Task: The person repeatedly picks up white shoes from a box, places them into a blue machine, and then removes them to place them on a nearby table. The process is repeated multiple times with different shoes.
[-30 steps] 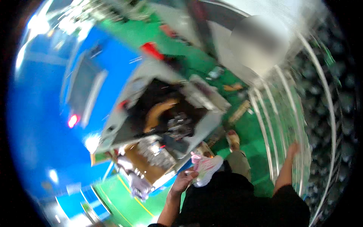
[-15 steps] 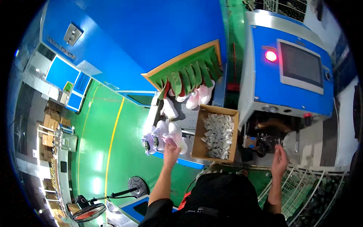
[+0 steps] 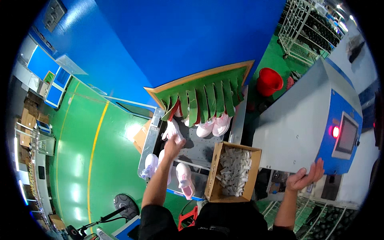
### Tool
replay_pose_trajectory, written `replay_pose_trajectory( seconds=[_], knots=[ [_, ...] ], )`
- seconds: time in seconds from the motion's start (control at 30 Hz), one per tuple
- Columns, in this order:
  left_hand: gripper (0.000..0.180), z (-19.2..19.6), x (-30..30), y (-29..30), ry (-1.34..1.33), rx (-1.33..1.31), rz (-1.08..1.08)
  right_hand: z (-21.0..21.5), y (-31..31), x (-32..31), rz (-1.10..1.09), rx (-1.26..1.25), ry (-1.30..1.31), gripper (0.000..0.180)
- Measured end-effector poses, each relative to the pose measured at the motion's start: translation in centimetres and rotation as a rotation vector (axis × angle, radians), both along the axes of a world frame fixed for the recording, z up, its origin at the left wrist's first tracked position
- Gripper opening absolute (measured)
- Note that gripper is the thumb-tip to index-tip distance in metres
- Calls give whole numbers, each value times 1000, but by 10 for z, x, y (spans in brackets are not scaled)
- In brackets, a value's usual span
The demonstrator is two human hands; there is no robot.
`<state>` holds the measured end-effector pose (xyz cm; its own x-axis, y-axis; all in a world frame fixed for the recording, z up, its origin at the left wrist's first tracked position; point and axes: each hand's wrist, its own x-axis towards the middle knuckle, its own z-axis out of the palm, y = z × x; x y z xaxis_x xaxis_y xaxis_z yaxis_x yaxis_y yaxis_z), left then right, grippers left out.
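My left hand (image 3: 175, 148) reaches forward over a grey perforated conveyor bed (image 3: 196, 150). Its fingers are closed around the near end of a pale sneaker (image 3: 172, 130), which lies just in front of the green strip curtain (image 3: 198, 96). Nearer to me, a pale pink sneaker (image 3: 184, 179) rests with its dark pink opening toward me, beside other white and lilac shoes (image 3: 151, 164) partly covered by my left forearm. Two light pink sneakers (image 3: 213, 125) poke out from under the strips. To the right, my right hand (image 3: 306, 178) hangs empty, fingers apart, near the grey-and-blue machine.
An open cardboard box (image 3: 213, 172) of small white pieces stands at the bed's near right. Beyond it is a machine (image 3: 294, 128) with a screen and a lit red lamp. A red bucket (image 3: 269, 81) and wire rack (image 3: 306, 34) stand behind. A pedestal fan's base (image 3: 126, 205) is at lower left.
My left hand has left the near pink sneaker, which now lies apart from the other shoes, and has moved forward to the sneaker by the curtain. My right-hand fingers have spread. The view has shifted.
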<state>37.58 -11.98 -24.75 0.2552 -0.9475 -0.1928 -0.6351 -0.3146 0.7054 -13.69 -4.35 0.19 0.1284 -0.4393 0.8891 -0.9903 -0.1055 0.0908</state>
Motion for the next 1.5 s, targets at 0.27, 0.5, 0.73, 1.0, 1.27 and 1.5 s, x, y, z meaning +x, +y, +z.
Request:
replay_pose_trajectory(
  seconds=[0.27, 0.5, 0.73, 1.0, 1.27, 1.5],
  knots=[
    [76, -117, 0, -95, -440, 59, 432, -1, 8, -5, -170, 54, 158, 46],
    [25, -124, 112, -67, 602, 37, 516, -13, 2, -6, -131, 27, 131, 48],
    [73, -126, 58, -28, 23, -21, 83, -1, 5, -3, -74, 65, 78, 51],
    [65, -107, -24, -36, -222, -28, 296, 13, 35, -2, -69, 298, 9, 59],
    [43, 8, -33, 7, 695, -609, 181, 26, 71, 22, 75, 321, -260, 49],
    [51, 152, -159, 153, 614, -576, -120, -67, 112, 97, 568, 1166, -2682, 51]
  ],
)
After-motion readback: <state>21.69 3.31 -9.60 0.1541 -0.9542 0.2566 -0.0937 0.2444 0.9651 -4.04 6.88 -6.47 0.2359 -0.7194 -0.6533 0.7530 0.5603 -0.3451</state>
